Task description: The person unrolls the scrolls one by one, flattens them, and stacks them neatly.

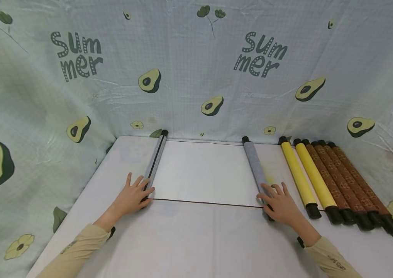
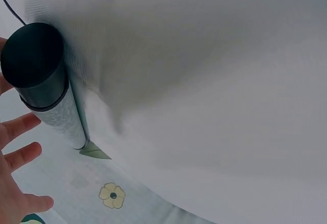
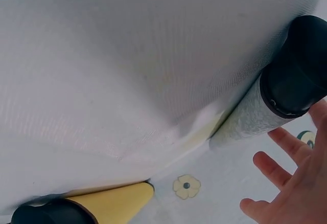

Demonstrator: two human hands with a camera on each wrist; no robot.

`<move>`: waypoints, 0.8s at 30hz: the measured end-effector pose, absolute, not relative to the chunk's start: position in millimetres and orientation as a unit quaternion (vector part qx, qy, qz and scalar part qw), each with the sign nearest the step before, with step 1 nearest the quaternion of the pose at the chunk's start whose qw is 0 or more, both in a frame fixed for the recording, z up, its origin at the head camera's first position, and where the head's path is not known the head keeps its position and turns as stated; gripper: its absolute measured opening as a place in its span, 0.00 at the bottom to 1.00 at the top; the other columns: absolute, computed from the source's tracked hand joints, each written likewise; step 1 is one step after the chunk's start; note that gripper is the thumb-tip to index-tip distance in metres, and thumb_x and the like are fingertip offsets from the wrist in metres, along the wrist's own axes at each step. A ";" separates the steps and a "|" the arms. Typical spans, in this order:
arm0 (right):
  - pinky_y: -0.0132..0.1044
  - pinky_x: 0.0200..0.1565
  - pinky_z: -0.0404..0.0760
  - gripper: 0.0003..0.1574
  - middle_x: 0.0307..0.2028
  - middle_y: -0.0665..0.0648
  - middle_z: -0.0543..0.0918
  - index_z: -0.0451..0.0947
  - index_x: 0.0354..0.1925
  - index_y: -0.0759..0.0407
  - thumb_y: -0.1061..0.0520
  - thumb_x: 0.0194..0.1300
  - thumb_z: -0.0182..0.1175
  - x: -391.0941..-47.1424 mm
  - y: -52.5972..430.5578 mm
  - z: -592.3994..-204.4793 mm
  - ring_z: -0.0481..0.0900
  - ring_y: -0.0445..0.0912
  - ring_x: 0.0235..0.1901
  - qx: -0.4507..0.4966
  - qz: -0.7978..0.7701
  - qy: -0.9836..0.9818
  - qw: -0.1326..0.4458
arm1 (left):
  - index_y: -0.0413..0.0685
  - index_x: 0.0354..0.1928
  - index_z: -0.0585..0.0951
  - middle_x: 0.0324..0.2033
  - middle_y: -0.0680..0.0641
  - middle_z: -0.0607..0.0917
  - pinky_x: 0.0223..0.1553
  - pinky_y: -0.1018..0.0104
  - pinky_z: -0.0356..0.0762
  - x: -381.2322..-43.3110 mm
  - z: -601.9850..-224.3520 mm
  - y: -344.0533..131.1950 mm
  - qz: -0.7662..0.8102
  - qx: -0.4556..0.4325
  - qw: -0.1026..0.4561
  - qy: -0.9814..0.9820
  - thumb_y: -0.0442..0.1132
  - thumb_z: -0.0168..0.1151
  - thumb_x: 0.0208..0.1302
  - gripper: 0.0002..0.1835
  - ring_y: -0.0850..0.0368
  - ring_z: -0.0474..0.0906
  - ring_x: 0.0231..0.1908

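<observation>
A white sheet with thin black edge lines (image 1: 203,170) lies spread between two grey rolls with black ends, like an opened scroll. My left hand (image 1: 132,195) rests its spread fingers on the near end of the left grey roll (image 1: 156,154). Over on the other side, the fingertips of my right hand (image 1: 280,204) touch the near end of the right grey roll (image 1: 253,158). Black end caps show close up in the left wrist view (image 2: 33,55) and the right wrist view (image 3: 299,70), with loosely spread fingers beside each.
Right of the sheet lie two yellow rolls (image 1: 297,173) with black ends, then several brown patterned rolls (image 1: 349,181) side by side. A white cloth covers the table (image 1: 182,239). Behind and around it hangs an avocado-print curtain (image 1: 182,50).
</observation>
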State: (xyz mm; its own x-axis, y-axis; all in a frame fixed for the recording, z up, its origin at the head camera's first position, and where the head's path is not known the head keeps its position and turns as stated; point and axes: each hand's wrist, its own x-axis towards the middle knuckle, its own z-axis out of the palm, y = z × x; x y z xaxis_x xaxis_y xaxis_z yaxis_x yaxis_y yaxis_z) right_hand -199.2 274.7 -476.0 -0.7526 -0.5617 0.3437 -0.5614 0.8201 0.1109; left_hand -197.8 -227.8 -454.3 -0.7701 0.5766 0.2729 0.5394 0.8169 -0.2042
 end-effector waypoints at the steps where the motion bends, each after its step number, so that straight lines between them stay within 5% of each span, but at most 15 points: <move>1: 0.66 0.54 0.55 0.15 0.54 0.60 0.73 0.78 0.42 0.49 0.52 0.52 0.60 -198.9 275.2 -475.2 0.67 0.58 0.51 0.299 -0.002 -0.936 0.185 | 0.52 0.43 0.80 0.50 0.40 0.76 0.54 0.31 0.53 -197.7 -454.2 -228.5 0.059 -0.296 0.166 -0.939 0.49 0.60 0.55 0.16 0.40 0.68 0.54; 13: 0.65 0.56 0.54 0.18 0.59 0.59 0.70 0.76 0.46 0.54 0.53 0.57 0.56 -195.1 287.3 -476.2 0.65 0.57 0.57 0.281 -0.015 -0.949 0.144 | 0.50 0.38 0.78 0.54 0.44 0.76 0.54 0.29 0.48 -198.3 -455.3 -233.2 0.042 -0.302 0.164 -0.938 0.47 0.62 0.53 0.13 0.43 0.66 0.59; 24: 0.65 0.54 0.56 0.14 0.57 0.62 0.70 0.79 0.42 0.50 0.53 0.55 0.58 -190.2 294.6 -474.9 0.68 0.58 0.52 0.263 0.002 -0.951 0.164 | 0.51 0.45 0.80 0.53 0.41 0.76 0.55 0.30 0.49 -197.7 -455.6 -240.8 0.052 -0.286 0.150 -0.945 0.48 0.61 0.55 0.16 0.40 0.66 0.57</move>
